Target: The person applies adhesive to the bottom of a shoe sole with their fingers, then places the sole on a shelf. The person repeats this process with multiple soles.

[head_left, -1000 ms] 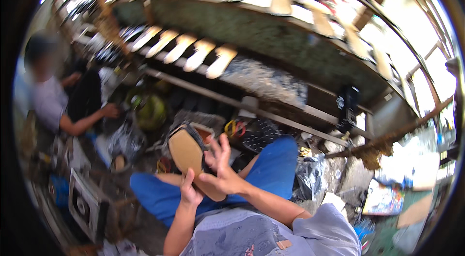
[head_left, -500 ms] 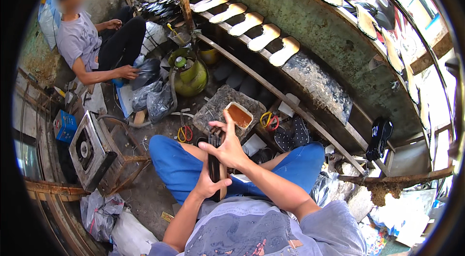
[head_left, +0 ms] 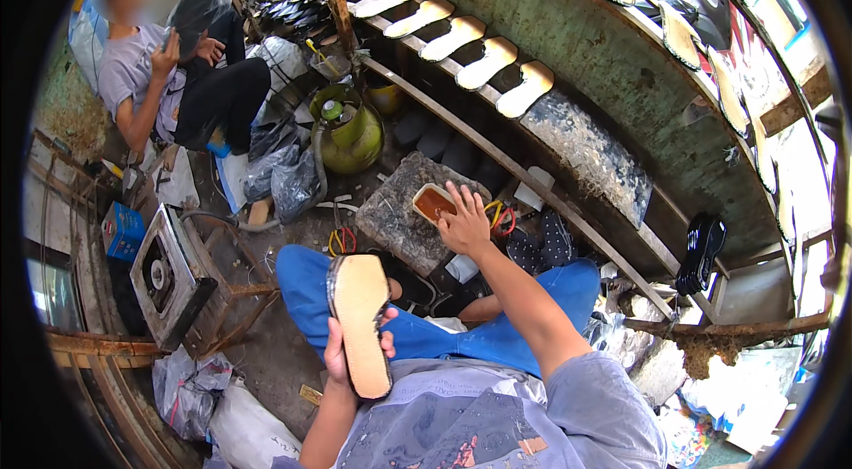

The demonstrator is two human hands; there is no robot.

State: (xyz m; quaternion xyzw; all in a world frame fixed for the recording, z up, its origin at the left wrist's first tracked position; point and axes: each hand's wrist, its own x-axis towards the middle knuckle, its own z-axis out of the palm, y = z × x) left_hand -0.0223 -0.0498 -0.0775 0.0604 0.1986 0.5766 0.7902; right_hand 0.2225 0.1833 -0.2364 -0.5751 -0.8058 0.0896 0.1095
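Observation:
My left hand (head_left: 335, 354) grips a shoe sole (head_left: 359, 318) by its narrower part, above my lap. Its broad tan face is turned up, with a black edge around it. Its thumb lies along one side and fingertips curl over the other. Out ahead, my right hand (head_left: 466, 228) is stretched over the near right rim of a small rectangular tub (head_left: 416, 200) of amber, glue-like liquid. Those fingers are apart and hold nothing that I can see; whether a fingertip touches the liquid cannot be made out. The tub rests on a rough stone block (head_left: 390, 207).
Scissors with red and yellow handles (head_left: 343, 241) lie left of the block. A green gas cylinder (head_left: 351, 145) and a stove (head_left: 160, 278) stand to the left. Several tan soles (head_left: 482, 65) line a shelf ahead. At far left a person (head_left: 142, 61) holds up a dark plastic bag (head_left: 200, 12).
My right hand has left the sole and moved forward to the tub. My left hand has turned the sole tan face up. The other person has lifted a dark bag.

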